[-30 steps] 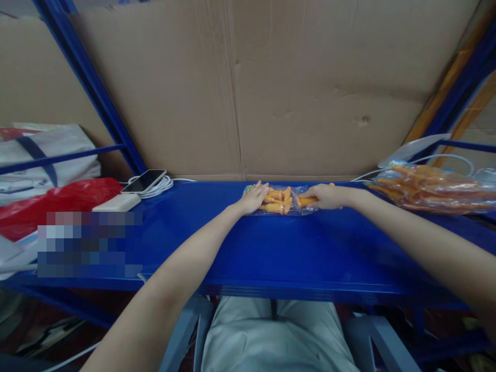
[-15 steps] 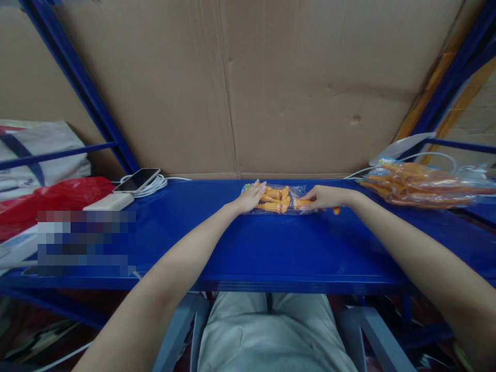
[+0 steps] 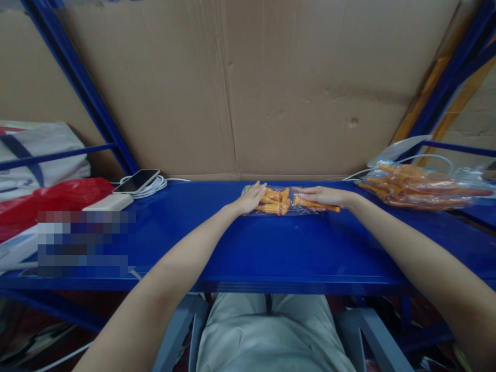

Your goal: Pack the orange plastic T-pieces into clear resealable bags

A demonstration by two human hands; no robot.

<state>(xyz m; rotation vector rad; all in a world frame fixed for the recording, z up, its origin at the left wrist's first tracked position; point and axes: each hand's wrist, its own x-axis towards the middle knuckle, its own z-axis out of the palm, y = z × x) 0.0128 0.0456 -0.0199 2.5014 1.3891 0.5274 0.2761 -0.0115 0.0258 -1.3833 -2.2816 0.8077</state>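
Observation:
A clear plastic bag (image 3: 267, 213) lies flat on the blue tabletop with several orange plastic pieces (image 3: 274, 195) in it, some shaped like small toy tool parts. My left hand (image 3: 251, 199) lies flat on the bag's left end, fingers outstretched, partly covering a printed green label. At the right end, my right hand (image 3: 329, 195) has its fingers stretched leftward along an orange stick-shaped piece (image 3: 323, 206). Its thumb shows just below that stick. The stick's outer end points right, past the bag. I cannot tell whether the right fingertips are inside the bag.
More orange pieces in clear bags (image 3: 418, 186) are piled at the right. On the left are a phone (image 3: 137, 181) on a coiled white cable (image 3: 157, 185), a white block (image 3: 108, 202) and a red plastic bag (image 3: 73, 199). Cardboard (image 3: 240, 93) stands behind the table.
My right hand's fingers have gone from a bent pinch on the orange stick to stretched out alongside it, and more of the stick shows. The left hand stays in place.

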